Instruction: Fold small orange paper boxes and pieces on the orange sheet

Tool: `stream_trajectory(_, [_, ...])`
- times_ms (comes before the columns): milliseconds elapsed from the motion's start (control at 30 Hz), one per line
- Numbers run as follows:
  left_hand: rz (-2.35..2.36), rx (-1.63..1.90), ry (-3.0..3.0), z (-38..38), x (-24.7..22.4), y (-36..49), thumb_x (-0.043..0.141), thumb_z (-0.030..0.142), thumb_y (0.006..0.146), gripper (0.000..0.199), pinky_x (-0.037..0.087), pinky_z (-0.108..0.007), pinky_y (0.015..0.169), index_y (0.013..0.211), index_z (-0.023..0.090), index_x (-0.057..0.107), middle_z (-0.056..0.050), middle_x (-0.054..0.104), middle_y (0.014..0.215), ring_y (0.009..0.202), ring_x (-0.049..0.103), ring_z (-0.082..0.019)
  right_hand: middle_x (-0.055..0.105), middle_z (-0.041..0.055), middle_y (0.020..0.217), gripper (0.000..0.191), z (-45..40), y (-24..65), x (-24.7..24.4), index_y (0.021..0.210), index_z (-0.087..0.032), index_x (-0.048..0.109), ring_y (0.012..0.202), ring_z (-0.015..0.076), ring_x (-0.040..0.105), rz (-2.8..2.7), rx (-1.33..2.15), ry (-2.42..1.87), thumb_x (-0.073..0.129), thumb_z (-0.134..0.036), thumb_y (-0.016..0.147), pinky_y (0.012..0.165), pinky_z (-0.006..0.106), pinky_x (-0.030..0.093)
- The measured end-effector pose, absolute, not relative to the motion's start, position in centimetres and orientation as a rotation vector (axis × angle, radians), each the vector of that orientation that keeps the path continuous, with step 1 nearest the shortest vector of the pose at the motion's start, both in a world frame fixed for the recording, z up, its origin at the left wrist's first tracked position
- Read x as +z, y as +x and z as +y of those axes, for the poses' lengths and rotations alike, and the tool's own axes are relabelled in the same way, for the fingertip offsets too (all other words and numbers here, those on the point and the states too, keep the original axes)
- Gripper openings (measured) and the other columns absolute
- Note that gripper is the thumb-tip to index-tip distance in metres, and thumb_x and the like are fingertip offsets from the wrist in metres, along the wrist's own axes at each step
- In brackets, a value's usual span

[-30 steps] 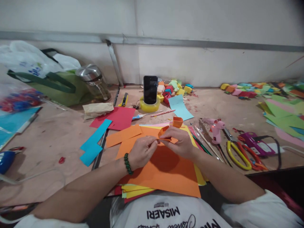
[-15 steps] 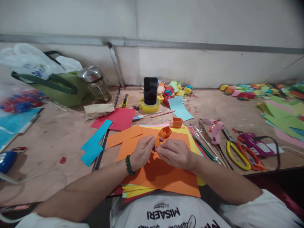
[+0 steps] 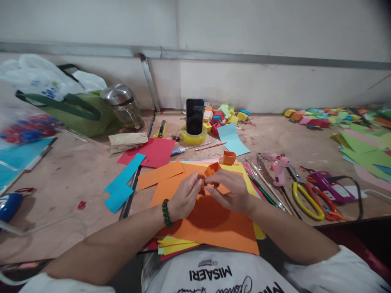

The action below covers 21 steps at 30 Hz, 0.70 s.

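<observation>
My left hand (image 3: 185,198), with a green bead bracelet at its wrist, pinches a small folded orange paper box (image 3: 201,180) between thumb and fingers. Much of that piece is hidden by the fingers. Just to its right is my right hand (image 3: 232,191), fingers curved and parted, the tips close to the box; whether they touch it I cannot tell. Under both hands lie orange paper sheets (image 3: 210,228) on a stack of coloured paper. Behind my right hand sit two more open orange paper boxes, a near one (image 3: 213,168) partly covered and a far one (image 3: 229,157).
Orange strips (image 3: 160,175) and blue strips (image 3: 125,175) lie left. A phone (image 3: 194,116) stands in a tape roll (image 3: 194,135), by a pile of coloured paper boxes (image 3: 224,114). Right are a pink glue gun (image 3: 279,169), scissors (image 3: 307,201) and a purple device (image 3: 331,185).
My right hand's fingers have parted and shifted slightly off the orange piece. My left hand still grips it, now turned so its open top edge shows.
</observation>
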<state>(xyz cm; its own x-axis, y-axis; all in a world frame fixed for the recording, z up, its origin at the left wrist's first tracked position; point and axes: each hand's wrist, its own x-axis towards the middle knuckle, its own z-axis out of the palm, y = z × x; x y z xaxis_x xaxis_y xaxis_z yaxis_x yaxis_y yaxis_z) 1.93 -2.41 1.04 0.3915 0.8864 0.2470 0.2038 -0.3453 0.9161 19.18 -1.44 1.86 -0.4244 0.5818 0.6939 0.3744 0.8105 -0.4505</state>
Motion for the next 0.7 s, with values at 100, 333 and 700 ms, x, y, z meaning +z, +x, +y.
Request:
stream_trajectory(100, [0.966,0.943,1.924,-2.3,0.8,1.8,0.027,0.042,0.097,0.035,0.042,-0.028,0.062,0.075,0.021,0.044,-0.001,0.055,0.07,0.063,0.05,-0.015,0.064,0.0024,0.073,0.011,-1.1,19.1,2.0,0.092,-0.019,0.064,0.064,0.0127,0.059,-1.966,0.474,-0.798,0.058,-0.028,0.091,0.057,0.025,0.049])
stream_trajectory(333, [1.024,0.794,2.219,-2.2,0.7,1.5,0.025,0.029,0.096,0.028,0.039,-0.029,0.06,0.076,0.022,0.044,-0.002,0.056,0.069,0.061,0.049,-0.016,0.06,0.0007,0.065,0.02,-0.9,19.0,1.9,0.073,-0.019,0.057,0.061,0.0118,0.054,-2.0,0.447,-0.762,0.054,-0.02,0.093,0.055,0.024,0.044])
stream_trajectory(700, [0.962,0.82,2.066,-1.8,0.3,1.5,0.036,0.02,0.09,0.02,0.045,-0.029,0.067,0.082,0.02,0.055,-0.003,0.061,0.076,0.07,0.056,-0.016,0.056,0.0015,0.069,0.027,-0.1,19.6,1.6,0.074,-0.019,0.058,0.064,0.0124,0.051,-2.069,0.469,-0.8,0.055,-0.038,0.093,0.057,0.025,0.044])
